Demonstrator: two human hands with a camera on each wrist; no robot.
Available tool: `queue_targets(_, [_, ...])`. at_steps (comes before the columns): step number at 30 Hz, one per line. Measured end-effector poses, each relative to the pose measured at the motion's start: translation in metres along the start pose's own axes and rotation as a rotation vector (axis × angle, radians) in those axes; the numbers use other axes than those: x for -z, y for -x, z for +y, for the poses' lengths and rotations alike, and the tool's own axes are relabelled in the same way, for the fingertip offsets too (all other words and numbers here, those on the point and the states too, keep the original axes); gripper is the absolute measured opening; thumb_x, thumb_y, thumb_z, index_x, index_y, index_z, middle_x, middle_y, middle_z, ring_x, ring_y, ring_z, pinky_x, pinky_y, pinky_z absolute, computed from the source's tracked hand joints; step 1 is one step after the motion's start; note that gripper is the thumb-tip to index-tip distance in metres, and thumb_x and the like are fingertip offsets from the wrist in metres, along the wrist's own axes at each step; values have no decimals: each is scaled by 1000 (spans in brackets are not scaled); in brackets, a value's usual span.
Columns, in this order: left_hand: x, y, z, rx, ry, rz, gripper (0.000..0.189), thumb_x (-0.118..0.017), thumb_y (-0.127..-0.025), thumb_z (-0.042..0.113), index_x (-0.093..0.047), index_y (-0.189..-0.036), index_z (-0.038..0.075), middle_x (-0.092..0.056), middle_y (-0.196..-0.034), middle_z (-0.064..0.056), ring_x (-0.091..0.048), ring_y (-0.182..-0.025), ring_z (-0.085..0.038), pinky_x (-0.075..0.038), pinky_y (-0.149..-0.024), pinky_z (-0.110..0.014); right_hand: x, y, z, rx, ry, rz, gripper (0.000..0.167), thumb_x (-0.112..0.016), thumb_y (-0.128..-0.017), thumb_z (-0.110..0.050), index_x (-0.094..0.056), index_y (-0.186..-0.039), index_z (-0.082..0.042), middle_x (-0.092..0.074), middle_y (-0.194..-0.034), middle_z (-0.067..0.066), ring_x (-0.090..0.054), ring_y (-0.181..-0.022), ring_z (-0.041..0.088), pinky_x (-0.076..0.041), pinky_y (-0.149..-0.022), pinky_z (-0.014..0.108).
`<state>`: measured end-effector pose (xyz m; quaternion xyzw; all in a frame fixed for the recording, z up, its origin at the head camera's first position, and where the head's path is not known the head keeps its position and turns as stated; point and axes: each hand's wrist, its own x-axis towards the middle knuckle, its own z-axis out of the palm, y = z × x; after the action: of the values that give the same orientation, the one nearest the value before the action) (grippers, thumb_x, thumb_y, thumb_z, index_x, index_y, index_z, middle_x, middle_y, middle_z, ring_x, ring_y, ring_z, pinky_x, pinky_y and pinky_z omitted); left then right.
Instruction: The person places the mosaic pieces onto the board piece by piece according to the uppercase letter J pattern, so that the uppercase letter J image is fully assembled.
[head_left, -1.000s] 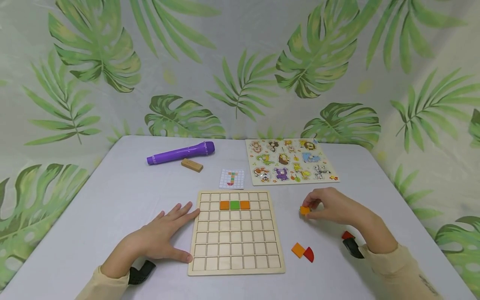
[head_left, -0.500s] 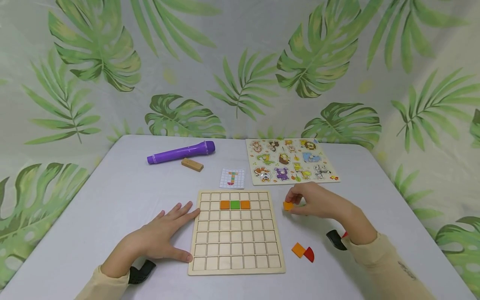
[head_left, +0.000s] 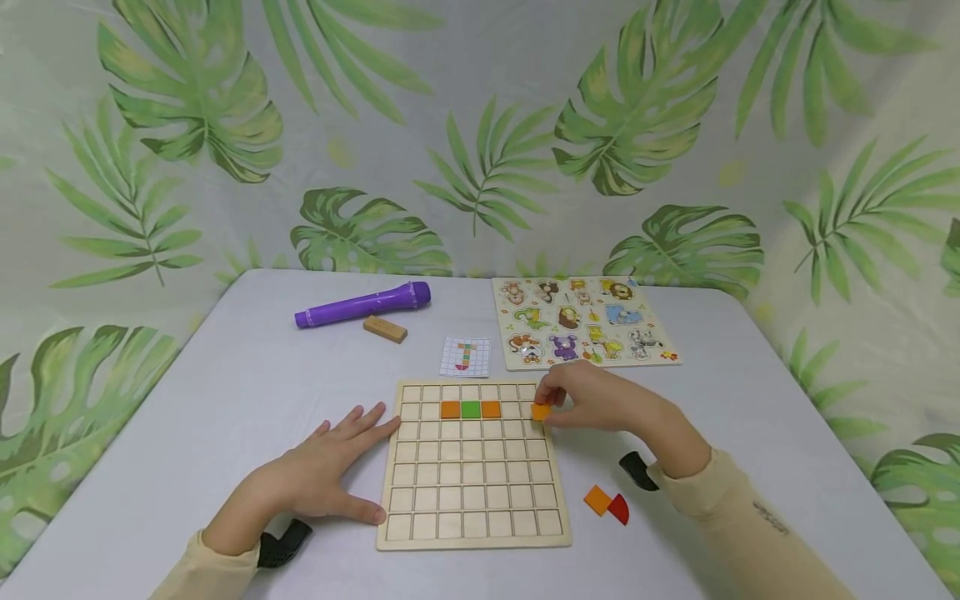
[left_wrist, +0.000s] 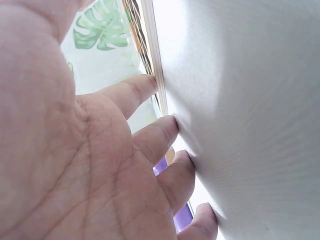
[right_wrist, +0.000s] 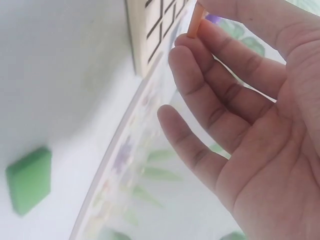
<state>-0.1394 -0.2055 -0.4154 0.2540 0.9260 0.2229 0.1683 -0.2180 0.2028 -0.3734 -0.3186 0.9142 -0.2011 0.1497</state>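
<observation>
My right hand [head_left: 603,400] pinches an orange square tile [head_left: 540,412] between thumb and fingers, over the right edge of the wooden grid board [head_left: 474,475]. The right wrist view shows that tile edge-on at the fingertips. In the board's second row from the top sit an orange tile [head_left: 450,410], a green tile [head_left: 470,410] and another orange tile [head_left: 491,410], side by side. My left hand [head_left: 315,475] lies with fingers spread, its thumb and index finger touching the board's left edge.
Right of the board lie an orange square [head_left: 597,500] and a red quarter-circle [head_left: 618,508]. A loose green tile [right_wrist: 30,180] shows in the right wrist view. Behind are a pattern card [head_left: 464,357], an animal puzzle [head_left: 585,325], a purple microphone [head_left: 363,306] and a wooden block [head_left: 386,329].
My right hand has moved left with the orange tile, from the table right of the board to the board's right edge. The left hand has stayed still.
</observation>
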Motion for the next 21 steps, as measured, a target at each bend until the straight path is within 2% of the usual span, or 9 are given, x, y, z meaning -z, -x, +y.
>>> queue_targets(3, [0,0,0,2,-1,-2,119,-85,-77,71,-31,-171,23,-20,-181,-14,-16,-165,-52,-14,-124,-82,-2,-6,-5,8,6,-10,11,-83,-94,-18,-77,-104,-17,-71,-101,-7,-63,-94,13,-58,-88,30])
queue_targets(10, [0,0,0,0,-7,0,118,-85,-78,71,-30,-171,23,-19,-181,-14,-16,-165,-52,-15,-124,-82,-5,-19,-18,48,24,-22,12,-83,-95,-19,-78,-104,-14,-71,-101,-4,-64,-93,16,-58,-86,28])
queue_targets(21, [-1,0,-2,1,0,2,119,-84,-77,72,-30,-171,23,-19,-181,-15,-16,-165,-52,-14,-124,-82,-12,-34,-26,101,37,-24,17,-84,-94,-24,-79,-106,-12,-72,-101,-3,-62,-93,12,-56,-86,25])
